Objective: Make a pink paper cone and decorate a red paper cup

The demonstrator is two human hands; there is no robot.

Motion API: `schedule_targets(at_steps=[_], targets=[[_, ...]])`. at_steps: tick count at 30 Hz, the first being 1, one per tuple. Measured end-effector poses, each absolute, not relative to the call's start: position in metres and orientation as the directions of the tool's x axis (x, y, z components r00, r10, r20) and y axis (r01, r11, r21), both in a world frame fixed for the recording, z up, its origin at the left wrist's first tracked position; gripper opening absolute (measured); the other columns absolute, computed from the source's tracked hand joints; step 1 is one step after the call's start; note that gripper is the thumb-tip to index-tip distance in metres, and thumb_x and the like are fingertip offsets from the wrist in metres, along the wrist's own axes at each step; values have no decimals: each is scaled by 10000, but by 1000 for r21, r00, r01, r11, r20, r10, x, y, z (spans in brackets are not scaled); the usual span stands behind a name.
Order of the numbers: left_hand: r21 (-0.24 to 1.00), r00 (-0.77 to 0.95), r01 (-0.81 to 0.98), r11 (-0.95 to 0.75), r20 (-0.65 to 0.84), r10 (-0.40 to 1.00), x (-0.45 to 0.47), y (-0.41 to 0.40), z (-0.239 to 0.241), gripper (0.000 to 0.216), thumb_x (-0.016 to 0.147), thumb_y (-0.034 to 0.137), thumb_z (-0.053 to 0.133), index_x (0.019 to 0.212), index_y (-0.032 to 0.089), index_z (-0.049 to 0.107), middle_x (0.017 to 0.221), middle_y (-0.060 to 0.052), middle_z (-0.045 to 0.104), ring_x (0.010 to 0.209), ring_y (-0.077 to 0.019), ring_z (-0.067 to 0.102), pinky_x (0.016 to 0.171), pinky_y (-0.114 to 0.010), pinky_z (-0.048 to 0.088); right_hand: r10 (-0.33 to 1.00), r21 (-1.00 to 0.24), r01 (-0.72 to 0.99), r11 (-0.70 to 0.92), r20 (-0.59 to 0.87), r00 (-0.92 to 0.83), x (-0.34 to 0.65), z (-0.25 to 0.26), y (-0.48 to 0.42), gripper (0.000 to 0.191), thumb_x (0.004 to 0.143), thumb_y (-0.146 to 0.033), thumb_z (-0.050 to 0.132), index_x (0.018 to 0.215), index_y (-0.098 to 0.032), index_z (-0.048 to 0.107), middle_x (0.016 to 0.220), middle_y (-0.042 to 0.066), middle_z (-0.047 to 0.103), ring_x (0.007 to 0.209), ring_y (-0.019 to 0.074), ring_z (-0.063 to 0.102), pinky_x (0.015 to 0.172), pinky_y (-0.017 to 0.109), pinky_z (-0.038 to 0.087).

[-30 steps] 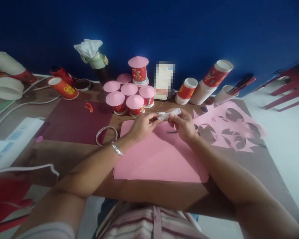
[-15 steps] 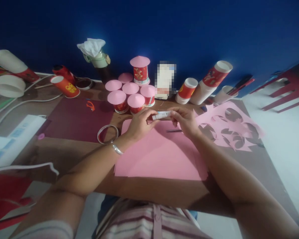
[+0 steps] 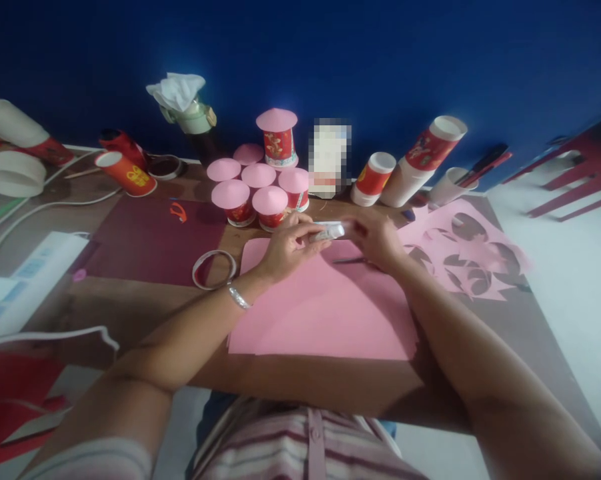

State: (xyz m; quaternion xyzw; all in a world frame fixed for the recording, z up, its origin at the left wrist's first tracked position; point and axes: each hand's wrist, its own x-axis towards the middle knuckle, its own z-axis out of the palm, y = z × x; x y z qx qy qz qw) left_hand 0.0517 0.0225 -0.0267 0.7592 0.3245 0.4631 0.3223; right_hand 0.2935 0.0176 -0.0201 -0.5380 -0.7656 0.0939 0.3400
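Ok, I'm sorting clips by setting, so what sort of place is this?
Probably a craft table, though whether in a home or a classroom I can't tell. It shows in the pink sheets, the scraps with round holes cut out, and the red cups topped with cones.

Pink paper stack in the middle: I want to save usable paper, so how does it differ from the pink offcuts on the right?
The pink paper stack shows no cut holes; the pink offcuts have large round openings.
The stack's near edge runs nearly straight; the offcuts' edges are jagged.
The stack lies in flat layers; the offcuts lie jumbled.
Both are pink.
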Motion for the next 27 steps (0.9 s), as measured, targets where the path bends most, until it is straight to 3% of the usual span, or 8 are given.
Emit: schedule_targets(at_steps=[3, 6, 9, 12, 14, 19, 23, 27], targets=[[808, 370, 98, -581, 512, 775, 56, 21, -30, 194, 891, 316, 786, 1056, 219, 755, 970, -44, 692, 872, -144, 625, 750, -274, 536, 913, -369, 851, 375, 306, -270, 276, -34, 11, 160, 915, -302, 659, 859, -173, 735, 829, 80, 700, 691, 171, 562, 580, 288, 296], [840, 367, 71, -538, 480, 797, 52, 21, -31, 183, 898, 330, 784, 1051, 235, 756, 1056, -55, 679, 970, -160, 636, 857, -314, 578, 924, -342, 871, 353, 275, -266, 269, -38, 7, 127, 909, -282, 679, 928, -188, 763, 876, 85, 703, 702, 180, 573, 560, 288, 277], [890, 299, 47, -453, 420, 857, 48, 20, -29, 222, 863, 388, 816, 1025, 242, 773, 1077, -59, 650, 1006, -170, 635, 863, -312, 596, 919, -495, 791, 359, 334, -208, 266, -30, 2, 217, 940, -336, 682, 1110, -225, 758, 978, 82, 704, 733, 172, 597, 585, 278, 397], [963, 309, -73, -261, 270, 912, 49, 18, -27, 282, 868, 414, 803, 1047, 203, 747, 982, -53, 711, 885, -161, 676, 756, -286, 587, 958, -875, 394, 282, 235, -163, 257, -18, -5, 419, 897, -452, 764, 1253, -242, 693, 1038, 67, 720, 778, 169, 659, 620, 282, 527], [979, 353, -134, -156, 194, 915, 51, 16, -26, 318, 868, 422, 799, 1064, 181, 733, 901, -49, 733, 784, -150, 678, 668, -266, 560, 968, -974, 167, 154, 115, -223, 250, -13, -9, 469, 856, -522, 798, 1193, -210, 703, 939, 51, 735, 762, 170, 682, 621, 288, 559], [979, 335, -173, -109, 163, 928, 54, 13, -26, 334, 810, 415, 849, 1012, 170, 746, 808, -26, 719, 639, -99, 587, 571, -232, 483, 981, -990, 90, 106, 89, -173, 243, -15, -15, 481, 839, -568, 800, 1100, -173, 715, 803, 29, 734, 682, 155, 696, 653, 313, 586], [975, 285, -217, -39, 101, 953, 53, 13, -26, 355, 733, 430, 902, 794, 163, 675, 648, 29, 608, 564, -77, 510, 512, -221, 415, 986, -983, 115, 141, 129, -108, 246, -15, -16, 479, 834, -608, 795, 1030, -183, 692, 718, 2, 701, 630, 151, 685, 575, 278, 546], [971, 280, -219, -98, 158, 947, 54, 10, -24, 325, 802, 445, 845, 752, 164, 692, 624, 27, 596, 558, -72, 488, 527, -230, 409, 963, -958, 168, 231, 201, -181, 247, -9, -16, 510, 963, -679, 587, 816, -194, 648, 671, -1, 650, 543, 127, 625, 549, 282, 512]])
